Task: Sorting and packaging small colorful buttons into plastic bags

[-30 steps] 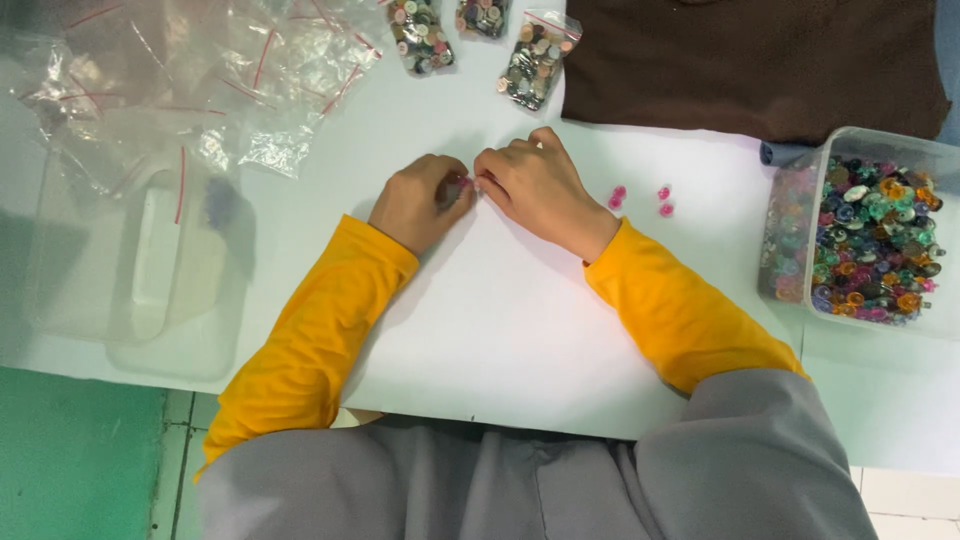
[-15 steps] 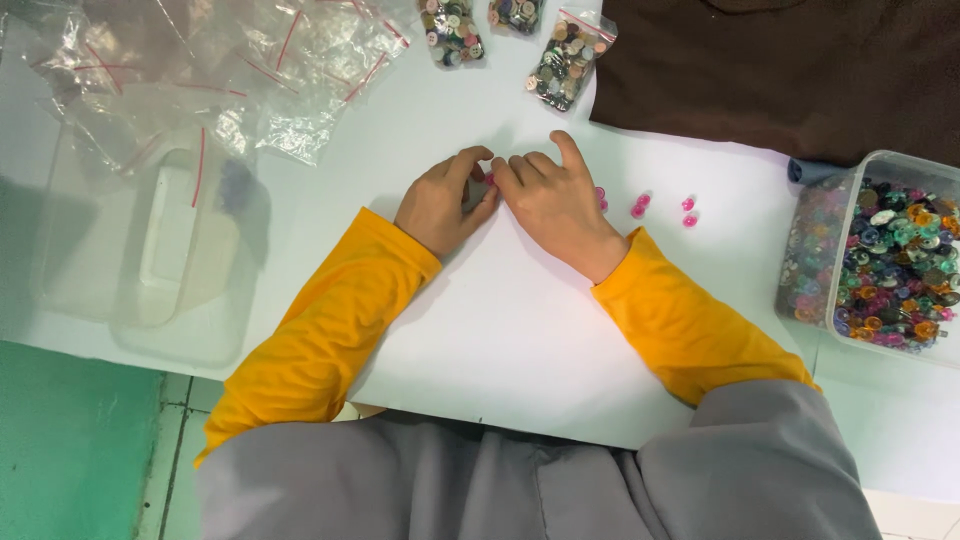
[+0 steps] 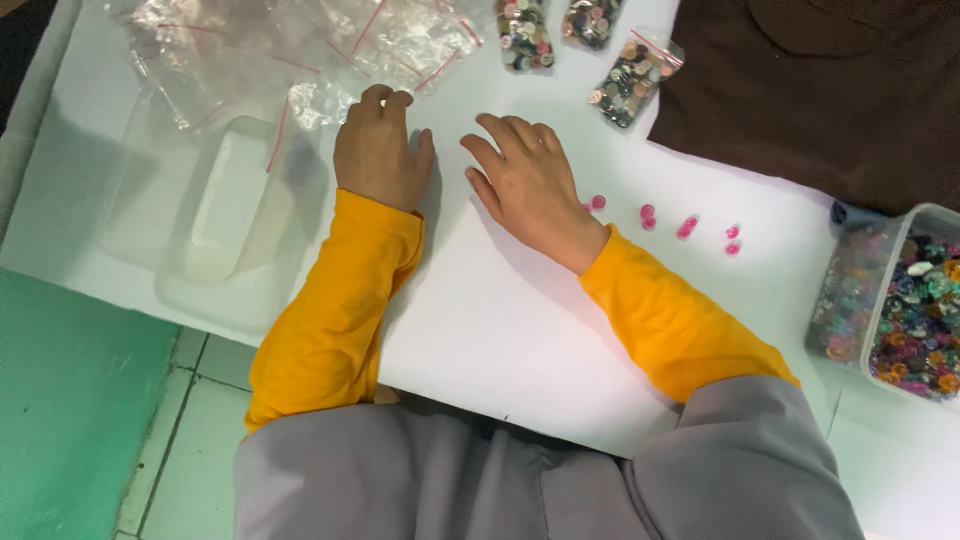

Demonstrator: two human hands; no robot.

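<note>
On a white desk [image 3: 520, 330], the left hand [image 3: 378, 150] reaches the heap of empty clear plastic bags [image 3: 300, 50], grip loose; the right hand [image 3: 530, 185] lies open beside small pink buttons [image 3: 665, 222].

My left hand [image 3: 378, 150] rests fingers-first on the heap of clear, red-striped empty bags [image 3: 300, 50], while small pink buttons [image 3: 686, 227] lie scattered in a loose row just beside my right hand [image 3: 525, 185].
</note>
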